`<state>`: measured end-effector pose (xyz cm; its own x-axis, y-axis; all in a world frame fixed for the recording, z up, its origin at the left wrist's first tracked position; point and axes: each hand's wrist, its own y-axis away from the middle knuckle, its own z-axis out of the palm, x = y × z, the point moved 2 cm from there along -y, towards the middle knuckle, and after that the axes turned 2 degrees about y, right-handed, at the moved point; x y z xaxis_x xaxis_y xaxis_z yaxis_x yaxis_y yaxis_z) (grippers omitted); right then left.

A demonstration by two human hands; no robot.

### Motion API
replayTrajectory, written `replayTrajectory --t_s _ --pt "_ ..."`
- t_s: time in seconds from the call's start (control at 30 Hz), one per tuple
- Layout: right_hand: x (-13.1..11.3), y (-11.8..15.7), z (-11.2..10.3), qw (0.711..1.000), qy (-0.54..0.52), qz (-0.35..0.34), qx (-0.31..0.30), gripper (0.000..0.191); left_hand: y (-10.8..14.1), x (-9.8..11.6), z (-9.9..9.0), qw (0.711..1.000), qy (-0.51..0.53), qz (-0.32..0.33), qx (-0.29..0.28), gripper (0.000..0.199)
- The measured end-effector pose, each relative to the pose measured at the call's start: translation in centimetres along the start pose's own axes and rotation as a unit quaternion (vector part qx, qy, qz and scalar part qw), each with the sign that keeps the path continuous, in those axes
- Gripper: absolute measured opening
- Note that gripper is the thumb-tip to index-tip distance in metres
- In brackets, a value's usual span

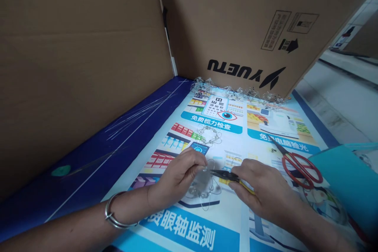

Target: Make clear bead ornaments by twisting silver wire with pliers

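The left hand (177,177) is pinching a clear wire-looped piece (202,183) between thumb and fingers near the lower middle of the printed banner (189,232). The right hand (260,189) is gripping yellow-handled needle-nose pliers (224,175), their tips reaching the piece. A slip off the thin wire could jab the left fingers, and over-squeezing could bend the loops. Red-handled scissors (301,169) are lying just beside the right hand.

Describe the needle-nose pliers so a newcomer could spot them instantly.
On the printed eye-test poster below the YUETU cardboard box, find the right hand. It grips yellow-handled needle-nose pliers, black tips against a clear beaded wire piece, unlike the larger red-handled scissors lying open beside it.
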<state>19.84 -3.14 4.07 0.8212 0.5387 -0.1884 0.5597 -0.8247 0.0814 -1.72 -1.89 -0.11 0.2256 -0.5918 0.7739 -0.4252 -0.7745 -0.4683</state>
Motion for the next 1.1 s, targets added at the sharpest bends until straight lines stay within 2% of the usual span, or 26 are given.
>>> replayTrajectory --t_s 0.9,1.0,1.1 --pt "0.2 -0.6 1.0 0.998 0.047 -0.033 -0.031 0.028 0.1 -0.1 0.4 0.998 -0.034 -0.034 -0.046 0.013" --pt "0.8 -0.6 0.4 0.998 0.056 -0.026 -0.033 0.028 0.2 -0.3 0.5 0.997 -0.041 -0.050 -0.051 0.013" --pt "2.4 0.0 -1.3 0.997 0.075 0.018 -0.030 0.030 0.2 -0.7 0.7 0.996 -0.053 -0.063 -0.041 0.012"
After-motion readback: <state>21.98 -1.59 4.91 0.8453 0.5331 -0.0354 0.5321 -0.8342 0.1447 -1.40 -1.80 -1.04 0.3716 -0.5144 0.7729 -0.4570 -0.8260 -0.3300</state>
